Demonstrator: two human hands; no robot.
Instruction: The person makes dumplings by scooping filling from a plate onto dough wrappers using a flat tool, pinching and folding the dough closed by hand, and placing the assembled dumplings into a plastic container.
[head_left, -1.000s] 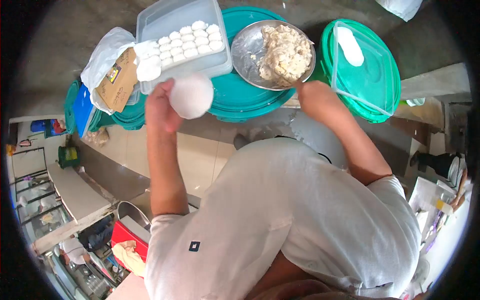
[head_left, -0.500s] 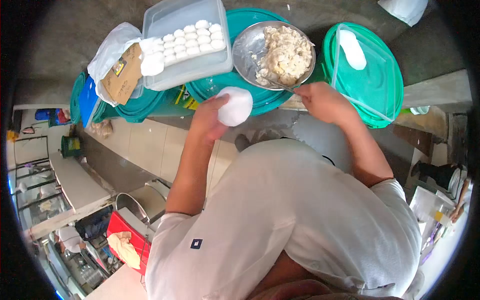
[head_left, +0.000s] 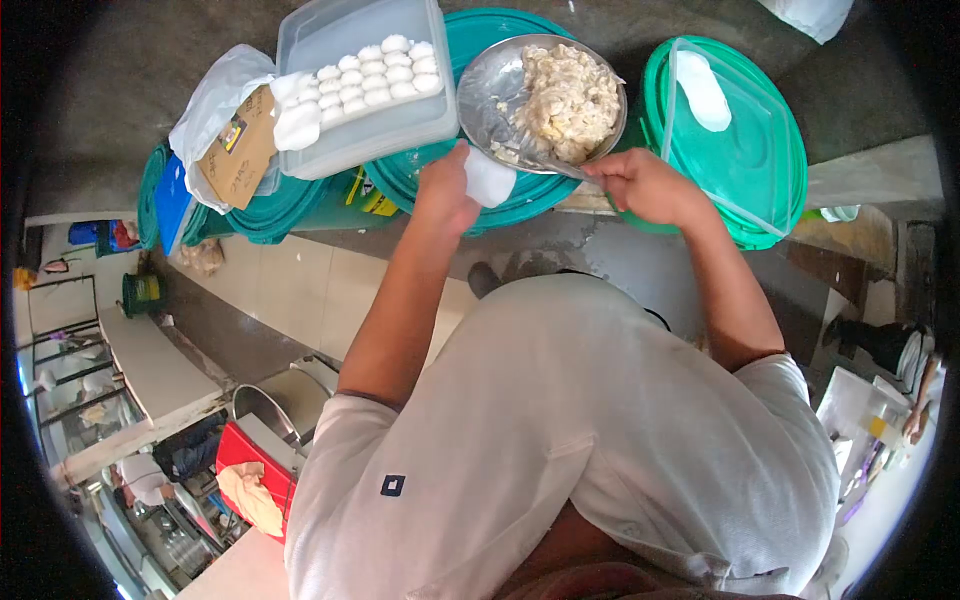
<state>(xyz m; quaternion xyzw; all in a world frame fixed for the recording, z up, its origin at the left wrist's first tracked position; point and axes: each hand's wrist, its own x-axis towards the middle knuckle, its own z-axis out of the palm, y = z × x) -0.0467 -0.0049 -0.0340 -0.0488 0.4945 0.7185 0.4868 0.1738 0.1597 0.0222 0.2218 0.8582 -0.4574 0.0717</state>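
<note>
My left hand (head_left: 446, 195) is closed on the edge of a thin, round white dough wrapper (head_left: 491, 181), just below the steel bowl. Inside the steel bowl (head_left: 487, 92), a lumpy cream-coloured filling (head_left: 572, 105) is heaped toward the right side. My right hand (head_left: 648, 187) grips the handle of a metal utensil (head_left: 560, 168), whose tip rests in the bowl at the near edge of the filling; its exact shape is hard to make out. Left of the bowl, a clear plastic container (head_left: 425, 125) holds rows of round white dough pieces (head_left: 372, 82).
Beneath the bowl are teal lids (head_left: 530, 215). To the right, a green tub (head_left: 795, 150) bears a clear lid (head_left: 745, 165) with an elongated white dough piece (head_left: 703, 92) on it. Cardboard (head_left: 238, 150) and a plastic bag (head_left: 200, 105) lie at the left.
My left hand has moved right and up with the wrapper, closer to the bowl. The utensil's tip stays by the near rim; my right hand has shifted only slightly.
</note>
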